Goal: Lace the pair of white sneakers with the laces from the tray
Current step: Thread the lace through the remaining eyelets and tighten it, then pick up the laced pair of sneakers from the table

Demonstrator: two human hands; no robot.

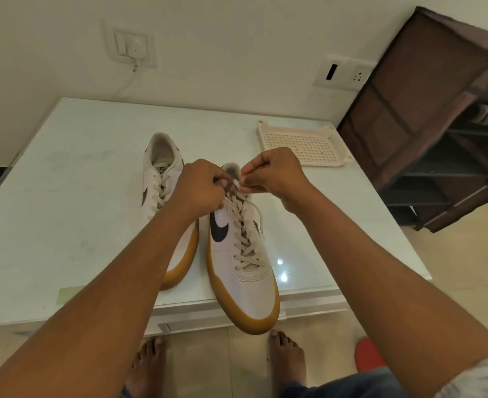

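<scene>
From my remote seat I watch the left hand first. Its fingers are curled tight, leaving almost no gap, and they pinch the lace at the top of the near sneaker, right over the tongue. The right hand is just as narrow. Its thumb and forefinger nip a short piece of the same lace, and its other fingers are folded into the palm. The two hands nearly meet, knuckles facing each other, above the near sneaker's collar. I cannot tell whether they touch.

Below the hands the lace runs criss-cross down the near sneaker's eyelets towards the toe, and one slack loop hangs off its right flank. The near sneaker sits on the bench with its heel away from me, and its gum-coloured toe pokes out past the bench's front edge.

The other sneaker lies just beside the near sneaker on its left, pointing the same way. It carries crossed lacing too, and the left forearm covers its front half. The tray rests beyond the near sneaker and to its right, well apart from both hands. Farther right of the near sneaker, off the bench, stands a brown fabric rack.
</scene>
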